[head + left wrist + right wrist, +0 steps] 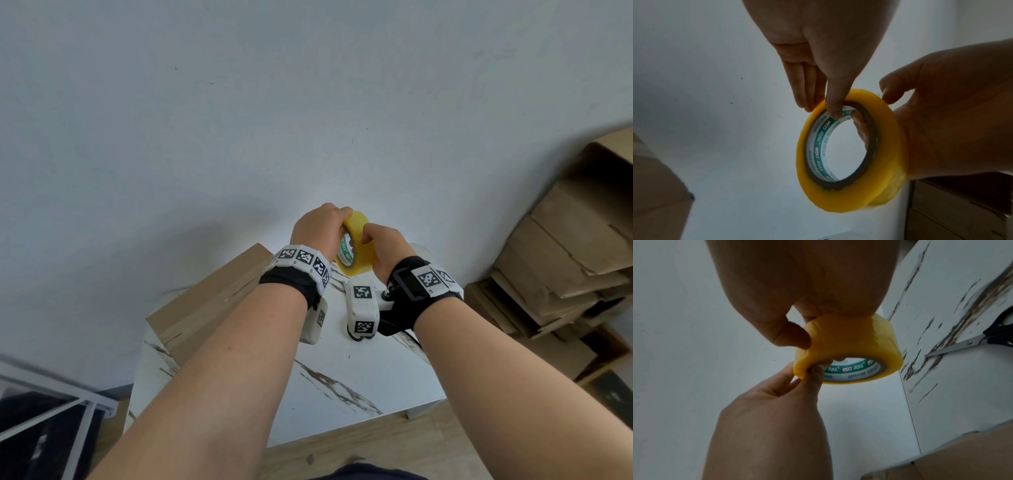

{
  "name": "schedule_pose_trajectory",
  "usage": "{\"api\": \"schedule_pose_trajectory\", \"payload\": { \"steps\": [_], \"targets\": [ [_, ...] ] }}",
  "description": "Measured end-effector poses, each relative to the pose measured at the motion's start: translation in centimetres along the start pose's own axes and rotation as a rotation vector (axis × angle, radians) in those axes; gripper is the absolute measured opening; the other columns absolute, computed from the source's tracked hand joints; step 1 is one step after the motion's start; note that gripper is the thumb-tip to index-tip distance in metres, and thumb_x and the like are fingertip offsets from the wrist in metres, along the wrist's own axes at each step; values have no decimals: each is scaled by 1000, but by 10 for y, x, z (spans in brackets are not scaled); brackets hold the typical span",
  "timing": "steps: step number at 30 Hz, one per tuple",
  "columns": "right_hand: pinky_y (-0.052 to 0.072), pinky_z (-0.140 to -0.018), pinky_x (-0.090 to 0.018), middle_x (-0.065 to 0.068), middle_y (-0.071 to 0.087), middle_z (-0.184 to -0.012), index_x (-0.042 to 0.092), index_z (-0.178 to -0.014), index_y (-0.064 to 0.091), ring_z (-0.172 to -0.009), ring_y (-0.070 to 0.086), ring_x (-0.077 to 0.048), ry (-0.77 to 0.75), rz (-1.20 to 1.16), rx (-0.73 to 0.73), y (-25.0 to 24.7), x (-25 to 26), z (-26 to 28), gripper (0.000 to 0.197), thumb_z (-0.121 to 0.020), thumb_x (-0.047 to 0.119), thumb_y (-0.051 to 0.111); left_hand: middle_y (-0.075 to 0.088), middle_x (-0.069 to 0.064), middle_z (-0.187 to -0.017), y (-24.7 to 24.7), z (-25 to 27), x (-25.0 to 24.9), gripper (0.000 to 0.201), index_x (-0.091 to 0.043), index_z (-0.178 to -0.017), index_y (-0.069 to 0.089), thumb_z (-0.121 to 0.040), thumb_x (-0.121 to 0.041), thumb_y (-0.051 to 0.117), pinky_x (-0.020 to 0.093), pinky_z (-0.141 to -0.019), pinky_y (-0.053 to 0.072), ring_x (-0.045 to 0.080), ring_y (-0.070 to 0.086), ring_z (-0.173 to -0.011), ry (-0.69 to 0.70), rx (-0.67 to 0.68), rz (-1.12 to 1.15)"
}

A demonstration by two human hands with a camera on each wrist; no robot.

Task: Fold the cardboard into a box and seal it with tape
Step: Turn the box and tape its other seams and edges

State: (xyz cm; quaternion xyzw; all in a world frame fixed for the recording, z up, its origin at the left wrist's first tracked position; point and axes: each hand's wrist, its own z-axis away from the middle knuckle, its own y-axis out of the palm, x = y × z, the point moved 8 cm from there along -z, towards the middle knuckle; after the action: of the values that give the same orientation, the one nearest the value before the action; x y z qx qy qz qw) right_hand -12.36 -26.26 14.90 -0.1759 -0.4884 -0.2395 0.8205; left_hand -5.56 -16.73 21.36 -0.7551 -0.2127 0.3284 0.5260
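Note:
A roll of yellow tape point(356, 255) with a green-and-white core is held in the air above the far side of the table. My left hand point(337, 226) pinches the roll's rim point(818, 112), thumb inside the core and fingers on the outside. My right hand point(370, 240) grips the other side, thumb on the outer winding point(838, 337) and a finger through the core. The brown cardboard box point(212, 301) sits folded on the table's left part, below my left forearm, and a paler strip runs along its top. Neither hand touches it.
Black-handled scissors point(982, 340) lie on the white marble-patterned table point(359, 383). Flattened cardboard point(565, 260) is stacked against the wall at the right. A white metal frame point(68, 407) stands at the lower left. A pale wall is close behind the table.

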Motion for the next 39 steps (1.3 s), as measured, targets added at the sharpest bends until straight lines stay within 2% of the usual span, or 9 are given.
{"api": "schedule_pose_trajectory", "payload": {
  "steps": [7, 13, 20, 25, 28, 32, 34, 36, 39],
  "targets": [
    [44, -68, -29, -12, 56, -80, 8, -73, 54, -71, 52, -23, -45, 32, 19, 1, 6, 1, 12, -73, -2, 48, 62, 10, -113, -2, 0, 0, 31, -15, -119, 60, -94, -14, 42, 40, -83, 51, 30, 61, -98, 4, -17, 17],
    [44, -84, -43, -18, 54, -96, 5, -94, 51, -85, 51, -31, 43, -120, -2, 1, -4, -1, 46, -51, 21, 51, 63, 10, -108, -1, -3, 6, 29, -17, -117, 61, -95, -15, 43, 37, -78, 51, 29, 61, -95, -4, -16, 8],
    [37, -75, -39, -15, 54, -93, 11, -77, 47, -82, 48, -28, 47, -130, -28, -3, -5, -7, 24, -54, 20, 50, 64, 8, -101, 1, -2, 1, 26, -17, -111, 62, -93, -14, 44, 34, -71, 49, 27, 61, -88, 16, -31, 3],
    [38, -69, -31, -32, 52, -132, 7, -94, 60, -71, 46, -26, -13, -67, 12, -6, -2, -8, 32, -64, 15, 52, 64, 8, -103, 0, -3, -1, 25, -16, -111, 61, -93, -13, 43, 36, -72, 51, 28, 61, -88, 32, -24, -7],
    [40, -61, -25, -27, 52, -110, 1, -108, 58, -63, 45, -14, -99, -84, 20, -10, 5, -6, 28, -86, -5, 43, 63, 9, -110, -1, -5, -3, 29, -14, -117, 60, -94, -13, 42, 39, -79, 52, 30, 62, -95, 27, -17, 3],
    [43, -89, -42, -20, 56, -103, -2, -87, 61, -89, 50, -31, -45, -95, 56, -6, 2, -13, 35, -58, 9, 44, 64, 10, -106, -2, -7, 4, 30, -16, -119, 59, -95, -14, 41, 37, -78, 51, 31, 61, -95, -19, -1, 15],
    [40, -97, -47, -19, 56, -104, 2, -89, 62, -96, 49, -32, -64, -66, 104, -1, 8, -12, 32, -64, 9, 43, 65, 11, -110, -3, -6, 9, 31, -16, -123, 58, -96, -15, 41, 37, -82, 50, 31, 61, -99, -61, -4, 36],
    [38, -98, -46, -18, 55, -108, 5, -101, 61, -100, 49, -32, -69, -34, 127, 0, 14, -3, 35, -77, 1, 37, 65, 11, -117, -3, -5, 15, 32, -18, -125, 58, -97, -18, 42, 37, -87, 49, 31, 60, -105, -107, -9, 67],
    [43, -87, -40, -15, 64, -96, 7, -96, 66, -89, 55, -30, -115, -23, 150, -1, 14, -3, 37, -71, 0, 40, 54, 6, -138, 1, -6, 24, 44, -25, -139, 50, -96, -16, 48, 34, -104, 42, 25, 52, -125, -178, 36, 178]
  ]
}}
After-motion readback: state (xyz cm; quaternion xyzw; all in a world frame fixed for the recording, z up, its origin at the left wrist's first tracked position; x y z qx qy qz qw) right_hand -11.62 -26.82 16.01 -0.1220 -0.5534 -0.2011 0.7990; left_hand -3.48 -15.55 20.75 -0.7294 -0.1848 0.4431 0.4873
